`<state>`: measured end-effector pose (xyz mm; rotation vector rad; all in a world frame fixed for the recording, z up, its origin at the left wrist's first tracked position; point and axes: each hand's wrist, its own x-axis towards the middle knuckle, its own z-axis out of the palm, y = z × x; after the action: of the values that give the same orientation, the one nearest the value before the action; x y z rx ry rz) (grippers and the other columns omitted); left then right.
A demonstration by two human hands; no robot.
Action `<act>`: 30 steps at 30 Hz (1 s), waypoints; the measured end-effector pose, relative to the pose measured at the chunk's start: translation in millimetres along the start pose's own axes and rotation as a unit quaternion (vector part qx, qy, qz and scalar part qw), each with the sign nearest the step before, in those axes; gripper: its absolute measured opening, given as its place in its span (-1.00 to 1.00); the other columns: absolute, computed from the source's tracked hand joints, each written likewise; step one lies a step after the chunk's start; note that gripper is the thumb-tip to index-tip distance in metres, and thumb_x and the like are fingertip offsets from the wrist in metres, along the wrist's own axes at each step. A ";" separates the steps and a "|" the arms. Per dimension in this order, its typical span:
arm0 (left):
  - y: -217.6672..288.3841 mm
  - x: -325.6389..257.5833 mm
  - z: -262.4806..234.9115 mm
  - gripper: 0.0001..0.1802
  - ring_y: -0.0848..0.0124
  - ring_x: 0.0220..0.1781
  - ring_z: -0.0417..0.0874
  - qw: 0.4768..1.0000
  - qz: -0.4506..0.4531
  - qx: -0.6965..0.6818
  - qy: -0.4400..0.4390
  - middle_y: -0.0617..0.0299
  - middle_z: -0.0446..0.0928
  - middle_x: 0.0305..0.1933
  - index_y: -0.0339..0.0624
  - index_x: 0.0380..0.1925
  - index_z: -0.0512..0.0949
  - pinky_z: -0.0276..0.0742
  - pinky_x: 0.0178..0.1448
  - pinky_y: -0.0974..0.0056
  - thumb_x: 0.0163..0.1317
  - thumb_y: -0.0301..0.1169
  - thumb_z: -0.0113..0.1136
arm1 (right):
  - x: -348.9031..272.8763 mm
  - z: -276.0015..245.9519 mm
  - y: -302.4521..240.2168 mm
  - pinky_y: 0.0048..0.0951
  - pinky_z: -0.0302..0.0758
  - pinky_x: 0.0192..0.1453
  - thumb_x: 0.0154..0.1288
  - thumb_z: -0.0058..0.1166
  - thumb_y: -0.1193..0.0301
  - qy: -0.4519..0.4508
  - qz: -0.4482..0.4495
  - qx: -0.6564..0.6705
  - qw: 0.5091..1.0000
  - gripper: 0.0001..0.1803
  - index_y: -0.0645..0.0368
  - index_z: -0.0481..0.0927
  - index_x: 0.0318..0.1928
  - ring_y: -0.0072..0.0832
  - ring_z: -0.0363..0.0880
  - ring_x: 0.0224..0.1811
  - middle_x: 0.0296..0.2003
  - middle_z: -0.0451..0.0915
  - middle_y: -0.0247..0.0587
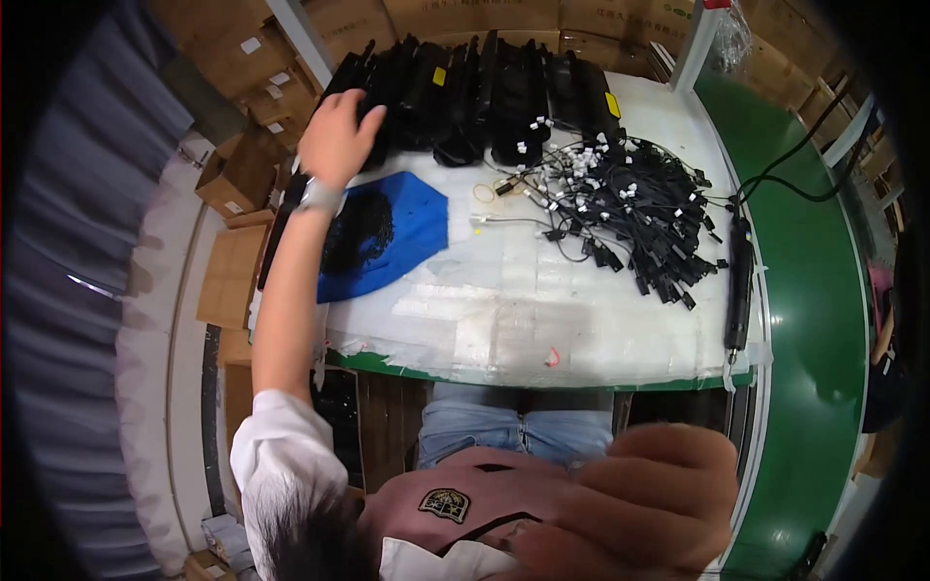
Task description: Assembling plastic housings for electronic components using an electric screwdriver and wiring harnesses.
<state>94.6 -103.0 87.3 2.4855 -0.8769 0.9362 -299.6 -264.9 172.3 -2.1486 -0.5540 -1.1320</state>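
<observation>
My left hand reaches to the far left of the table, over the nearest of several long black plastic housings. Its thumb stands apart from the fingers, and nothing shows in its grasp; I cannot tell whether it touches the housing. Below that wrist lies a blue cloth with a heap of small black pieces, maybe screws, on it. My right hand is close to the camera at the lower right, in front of my body. It is blurred, with its fingers bent, and its palm side is hidden.
A tangled pile of black cables with white connectors covers the table's right half. A black electric screwdriver lies along the right edge. A rubber band sits beside the cables. Cardboard boxes stand left and behind; a grey curtain hangs left.
</observation>
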 end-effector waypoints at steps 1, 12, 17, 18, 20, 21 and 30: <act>-0.6 9.1 8.4 -0.53 0.04 0.00 0.62 0.993 -0.007 0.108 -0.054 0.02 0.59 -0.03 -0.16 -0.01 0.53 0.58 0.02 0.03 0.24 -0.06 0.19 | -3.2 -12.9 12.2 -0.53 0.34 -0.59 -0.22 0.27 0.47 -0.040 -0.012 0.039 0.998 -0.77 0.13 0.66 -0.40 -0.51 0.42 -0.66 -0.50 0.58 -0.31; 5.7 76.3 51.6 -0.57 -0.01 0.02 0.65 0.923 -0.088 0.259 -0.271 -0.06 0.63 -0.04 -0.19 -0.18 0.62 0.62 0.04 0.03 -0.10 -0.29 0.42 | -6.6 9.5 18.0 -0.58 0.25 -0.59 -0.16 0.26 0.33 0.403 0.148 -0.106 0.897 -0.80 0.13 0.70 -0.45 -0.51 0.37 -0.72 -0.54 0.59 -0.33; -16.5 60.6 18.6 -0.51 -0.09 -0.04 0.65 0.938 -0.114 0.262 -0.195 -0.14 0.64 -0.12 -0.24 -0.23 0.60 0.61 0.01 -0.01 -0.11 -0.15 0.46 | -101.0 -53.1 62.5 -0.39 0.42 -0.55 0.00 0.14 0.45 0.054 -0.099 0.124 0.986 -0.87 0.03 0.54 -0.64 -0.47 0.52 -0.59 -0.61 0.53 -0.52; -5.7 66.8 18.5 -0.49 -0.11 -0.10 0.66 0.956 -0.097 0.226 -0.162 -0.14 0.64 -0.16 -0.25 -0.21 0.58 0.61 -0.03 -0.02 -0.11 -0.16 0.46 | -100.8 -54.6 59.3 -0.39 0.42 -0.55 0.00 0.14 0.45 0.049 -0.093 0.109 0.989 -0.87 0.03 0.54 -0.64 -0.47 0.52 -0.59 -0.61 0.53 -0.52; 18.0 60.1 1.0 -0.47 -0.09 -0.12 0.67 0.972 -0.079 0.194 -0.109 -0.14 0.64 -0.20 -0.27 -0.14 0.55 0.60 -0.06 0.00 -0.08 -0.18 0.42 | -100.4 -46.2 66.8 -0.39 0.47 -0.50 -0.07 0.17 0.60 0.081 0.076 0.004 0.994 -0.92 0.18 0.58 -0.50 -0.40 0.53 -0.58 -0.63 0.50 -0.34; 18.8 41.6 -13.2 -0.48 -0.07 -0.16 0.68 0.987 -0.041 0.141 -0.064 -0.14 0.64 -0.23 -0.25 -0.12 0.54 0.61 -0.10 0.00 -0.07 -0.22 0.41 | -102.3 -36.2 75.1 -0.40 0.49 -0.48 -0.11 0.19 0.68 0.096 0.153 -0.041 0.983 -0.85 0.25 0.60 -0.43 -0.37 0.53 -0.57 -0.64 0.49 -0.25; 117.1 -141.2 -93.2 -0.51 0.23 -0.50 0.55 0.939 0.265 -0.126 -0.181 0.15 0.45 -0.49 -0.29 -0.16 0.53 0.50 -0.46 0.20 -0.20 -0.47 0.38 | -116.6 24.9 95.5 -0.10 0.52 0.05 0.12 0.24 0.47 -0.031 0.034 -0.201 0.979 -0.64 0.10 0.63 -0.02 -0.30 0.59 -0.05 -0.09 0.53 -0.24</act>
<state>-109.5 -83.5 69.6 2.2630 -1.7298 0.4601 -289.3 -323.0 31.4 -2.5319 -0.2921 -1.2224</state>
